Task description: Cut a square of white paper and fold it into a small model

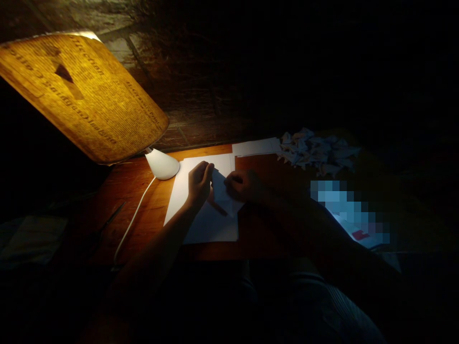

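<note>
Under the lamplight, a folded piece of white paper (221, 188) is held up between my two hands, its edges slanting to a point. My left hand (199, 184) pinches its upper left edge with thumb and fingers. On the other side, my right hand (246, 185) has its fingers curled closed at the paper's right edge; shadow hides the exact grip. Beneath both hands lies a stack of white sheets (186, 215) on the wooden table (143, 210). A heap of folded paper pieces (317, 150) sits at the back right, beside some white paper (256, 147).
A lamp with a printed yellow shade (89, 95) and white base (162, 164) stands at the left, its white cord (138, 210) running to the front edge. A dark, thin pen-like object (114, 215) lies farther left. A lit, pixelated screen (347, 210) glows at the right.
</note>
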Demonstrator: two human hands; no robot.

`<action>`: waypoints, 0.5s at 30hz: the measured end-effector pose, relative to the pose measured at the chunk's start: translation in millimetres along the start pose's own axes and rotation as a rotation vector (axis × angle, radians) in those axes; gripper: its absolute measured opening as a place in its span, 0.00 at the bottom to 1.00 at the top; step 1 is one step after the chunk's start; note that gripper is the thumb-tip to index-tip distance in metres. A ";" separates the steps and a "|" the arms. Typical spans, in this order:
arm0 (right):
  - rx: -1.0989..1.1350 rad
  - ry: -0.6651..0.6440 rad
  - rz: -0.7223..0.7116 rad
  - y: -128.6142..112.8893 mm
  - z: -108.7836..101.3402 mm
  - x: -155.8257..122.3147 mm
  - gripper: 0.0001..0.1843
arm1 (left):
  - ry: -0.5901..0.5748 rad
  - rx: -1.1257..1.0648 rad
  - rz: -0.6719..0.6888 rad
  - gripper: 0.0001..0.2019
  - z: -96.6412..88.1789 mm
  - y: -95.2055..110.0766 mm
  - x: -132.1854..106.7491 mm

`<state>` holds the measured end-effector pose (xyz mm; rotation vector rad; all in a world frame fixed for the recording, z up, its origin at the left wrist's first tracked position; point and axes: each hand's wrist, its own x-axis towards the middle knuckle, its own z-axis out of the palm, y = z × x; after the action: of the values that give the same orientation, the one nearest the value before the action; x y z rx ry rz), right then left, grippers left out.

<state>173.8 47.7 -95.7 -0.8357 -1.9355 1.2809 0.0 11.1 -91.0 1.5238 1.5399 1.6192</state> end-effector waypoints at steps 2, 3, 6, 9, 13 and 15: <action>0.014 0.006 0.002 -0.1 0.3 0.1 0.12 | 0.002 0.010 0.004 0.26 0.6 2.1 0.0; 0.021 0.009 0.006 -0.2 0.4 0.0 0.12 | 0.000 -0.002 -0.006 0.26 0.9 2.9 0.1; 0.021 0.025 0.023 -0.9 -0.2 -0.4 0.11 | -0.040 -0.115 -0.106 0.26 1.7 3.4 0.8; 0.027 0.038 0.036 -1.2 -0.4 -1.4 0.11 | -0.104 -0.216 -0.204 0.28 2.1 3.3 1.1; 0.080 0.067 0.050 -0.1 1.9 -2.3 0.12 | -0.113 -0.175 -0.150 0.27 2.7 5.5 -0.5; 0.098 0.071 0.050 0.4 3.2 -2.1 0.12 | -0.088 -0.156 -0.111 0.26 3.1 7.0 -1.3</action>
<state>172.5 44.5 -97.4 -0.8737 -1.7917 1.3458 5.7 9.2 -86.0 1.3826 1.3915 1.5502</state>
